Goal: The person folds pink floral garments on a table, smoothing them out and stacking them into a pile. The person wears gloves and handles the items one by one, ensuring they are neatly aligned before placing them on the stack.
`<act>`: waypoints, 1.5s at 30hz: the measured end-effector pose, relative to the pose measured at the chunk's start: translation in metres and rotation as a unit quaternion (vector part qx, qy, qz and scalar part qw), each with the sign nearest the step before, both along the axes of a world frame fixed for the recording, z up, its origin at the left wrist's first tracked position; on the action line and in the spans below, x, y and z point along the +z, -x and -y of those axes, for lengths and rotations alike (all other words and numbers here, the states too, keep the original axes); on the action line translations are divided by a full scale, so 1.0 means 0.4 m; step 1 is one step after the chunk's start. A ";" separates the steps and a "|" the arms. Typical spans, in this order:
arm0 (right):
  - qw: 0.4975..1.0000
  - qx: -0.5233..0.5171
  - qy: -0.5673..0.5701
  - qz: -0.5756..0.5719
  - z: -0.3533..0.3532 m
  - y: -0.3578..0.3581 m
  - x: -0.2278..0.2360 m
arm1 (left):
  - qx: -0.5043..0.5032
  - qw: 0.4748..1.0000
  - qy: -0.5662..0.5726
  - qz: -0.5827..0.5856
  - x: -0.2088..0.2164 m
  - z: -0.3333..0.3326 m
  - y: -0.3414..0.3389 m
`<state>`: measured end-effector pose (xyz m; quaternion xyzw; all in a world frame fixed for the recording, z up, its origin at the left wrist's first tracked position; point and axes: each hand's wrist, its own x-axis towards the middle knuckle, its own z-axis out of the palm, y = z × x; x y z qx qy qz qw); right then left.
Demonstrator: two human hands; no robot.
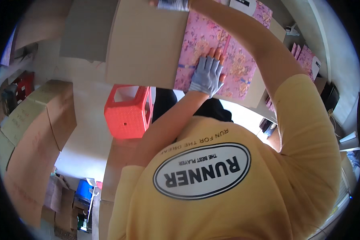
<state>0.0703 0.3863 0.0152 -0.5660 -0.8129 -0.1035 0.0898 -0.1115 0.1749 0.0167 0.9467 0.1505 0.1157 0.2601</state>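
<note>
A flat pink floral-printed piece (238,66), its exact kind unclear, lies on a broad tan board or tabletop (144,48). My left hand (207,76), in a grey fingerless glove, rests flat on it with the fingers stretched out. A white panel with a dark label (244,5) shows at its far end. My right arm reaches across above the floral piece toward the far left. At the top edge is my right hand (173,5), also gloved and partly cut off by the picture; its grip is hidden.
A red plastic stool (128,116) stands left of my legs. Large cardboard boxes (32,140) line the left side. More pink floral pieces (307,60) are stacked at the right. A grey sheet (86,32) lies at the far left, and a blue container (84,189) stands at the lower left.
</note>
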 end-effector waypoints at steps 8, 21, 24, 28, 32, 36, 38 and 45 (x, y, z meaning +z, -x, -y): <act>0.955 0.227 0.164 -0.099 0.241 0.339 -0.003 | 0.033 0.995 0.024 0.088 -0.094 0.025 -0.034; 0.973 0.055 0.106 -0.197 0.188 0.277 0.016 | 0.052 0.993 0.005 0.104 -0.056 0.016 -0.018; 0.949 -0.118 0.209 -0.203 -0.033 -0.072 -0.039 | 0.010 0.999 0.031 0.016 0.006 0.008 0.003; 0.986 -0.161 -0.028 -0.014 -0.153 -0.343 -0.141 | -0.009 1.000 0.000 0.014 0.000 0.019 0.002; 0.987 -0.158 0.024 -0.029 -0.102 -0.148 -0.055 | 0.012 1.000 -0.010 -0.016 0.004 0.005 -0.002; 0.968 0.020 0.031 -0.249 0.160 0.187 -0.058 | -0.041 0.998 0.025 0.038 -0.030 0.005 -0.002; 0.932 0.076 -0.035 -0.352 0.271 0.273 -0.034 | -0.022 0.993 -0.018 0.116 -0.089 -0.020 -0.034; 0.803 -0.424 -0.039 -0.417 0.719 0.171 0.233 | -0.143 0.988 0.023 0.046 -0.078 -0.132 -0.026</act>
